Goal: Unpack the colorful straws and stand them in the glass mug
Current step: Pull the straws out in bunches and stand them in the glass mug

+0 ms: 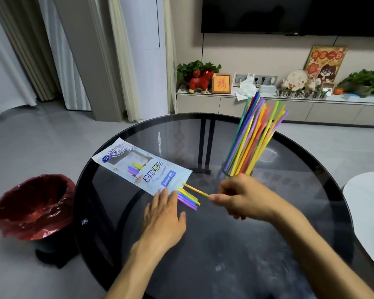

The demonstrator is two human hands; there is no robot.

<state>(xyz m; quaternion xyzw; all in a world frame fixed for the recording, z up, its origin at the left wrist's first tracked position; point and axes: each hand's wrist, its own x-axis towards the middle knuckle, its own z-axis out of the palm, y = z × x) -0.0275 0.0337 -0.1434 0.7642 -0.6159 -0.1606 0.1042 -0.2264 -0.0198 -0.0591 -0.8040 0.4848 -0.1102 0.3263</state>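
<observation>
A white and blue straw packet (141, 167) lies on the round dark glass table (225, 244), its open end toward me. Several straw ends (189, 199), yellow, blue and purple, stick out of that end. My left hand (163, 219) lies flat on the packet's open end, fingers spread. My right hand (244, 196) pinches the tip of one yellow straw (195, 190) that is partly out of the packet. Behind my right hand stands the glass mug (225, 171), partly hidden, with a bundle of many colorful straws (253, 137) leaning up and to the right in it.
A black bin with a red liner (31, 205) stands on the floor left of the table. A white surface (367, 212) edges in at the right. A low TV cabinet (268, 106) with plants and ornaments runs along the far wall.
</observation>
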